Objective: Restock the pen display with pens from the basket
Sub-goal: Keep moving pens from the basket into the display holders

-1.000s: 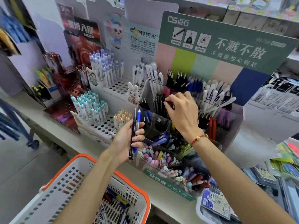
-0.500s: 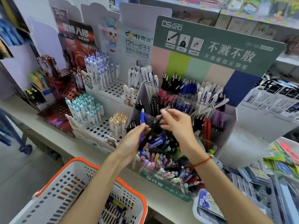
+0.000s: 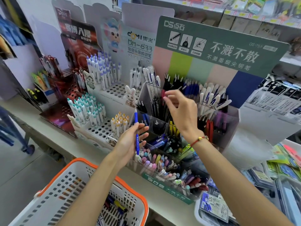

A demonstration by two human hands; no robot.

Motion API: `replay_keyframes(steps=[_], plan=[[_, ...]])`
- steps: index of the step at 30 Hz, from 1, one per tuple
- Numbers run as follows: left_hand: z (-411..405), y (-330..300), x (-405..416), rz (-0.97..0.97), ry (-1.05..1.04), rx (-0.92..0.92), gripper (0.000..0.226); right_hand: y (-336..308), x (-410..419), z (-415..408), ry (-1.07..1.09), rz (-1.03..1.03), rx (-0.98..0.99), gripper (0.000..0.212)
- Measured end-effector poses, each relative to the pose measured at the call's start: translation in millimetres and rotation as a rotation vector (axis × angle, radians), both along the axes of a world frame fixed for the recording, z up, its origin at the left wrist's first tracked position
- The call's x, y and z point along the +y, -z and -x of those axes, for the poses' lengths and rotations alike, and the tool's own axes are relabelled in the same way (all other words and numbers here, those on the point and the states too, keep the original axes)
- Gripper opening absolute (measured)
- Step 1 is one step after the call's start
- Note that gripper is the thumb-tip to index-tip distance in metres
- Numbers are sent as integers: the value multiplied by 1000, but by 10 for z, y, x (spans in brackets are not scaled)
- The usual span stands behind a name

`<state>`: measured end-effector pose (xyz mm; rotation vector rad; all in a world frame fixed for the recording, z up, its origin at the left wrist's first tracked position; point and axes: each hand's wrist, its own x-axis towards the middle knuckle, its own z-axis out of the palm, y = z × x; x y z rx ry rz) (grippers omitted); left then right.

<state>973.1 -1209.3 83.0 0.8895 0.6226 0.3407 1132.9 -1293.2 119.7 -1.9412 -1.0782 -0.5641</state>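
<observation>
A pale bench [image 3: 91, 149] runs from the left edge toward the lower right of a stationery shop, with shelves of packaged goods above and behind it and grey floor to the left. On the bench stands the pen display [image 3: 187, 160], a tiered clear-walled rack under a green header card [image 3: 228, 46] with white lettering; its compartments hold black, blue, white, red and pastel pens, mostly upright or leaning back. Just to its left are white perforated stands [image 3: 104, 128] with rows of upright capped pens, and a dark red stand [image 3: 65, 95] beyond those. The basket [image 3: 53, 190], white with an orange rim, sits at the lower left below the bench edge, with several pens lying loose in its bottom. The left hand [image 3: 130, 141] is in front of the display's left side and holds a blue pen [image 3: 136, 128] between thumb and curled fingers [image 3: 144, 135]; the pen's long axis is nearly vertical, its clicker end pointing up and its tip down toward the pastel pens in the front row. The right hand [image 3: 180, 111] hovers over the middle tier beside the black pens, its fingers loosely bent and spread, thumb and forefinger near each other but gripping nothing visible. A red cord bracelet [image 3: 199, 139] circles that wrist. A white tray [image 3: 211, 209] of packaged items sits at the lower right.
</observation>
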Motion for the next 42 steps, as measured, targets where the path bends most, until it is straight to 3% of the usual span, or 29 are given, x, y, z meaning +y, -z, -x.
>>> replay_keyframes(steps=[4,8,11,13,17,20,23,37,42], plan=[[-1,-31,5,-28,14,-5,26,165,66,-6,44,222,-82,23],[15,-42,44,-59,50,-18,27,111,60,-53,22,287,-106,35],[32,-24,70,-97,88,-33,26,69,-36,-61,-1,205,39,46],[41,-5,75,-126,114,-51,27,38,-130,-2,9,73,138,39],[-9,11,39,-113,202,-84,31,-55,-300,176,-54,-50,557,18],[-70,-14,-34,-24,262,-90,38,-63,-303,301,-140,86,958,19],[-86,-36,-99,-2,336,-108,45,-64,-273,401,-183,71,1180,24],[51,-59,-74,-296,367,95,25,-41,-511,443,-160,-235,1220,10],[-6,-53,-109,-328,352,59,24,-51,-658,448,-196,-255,976,11]])
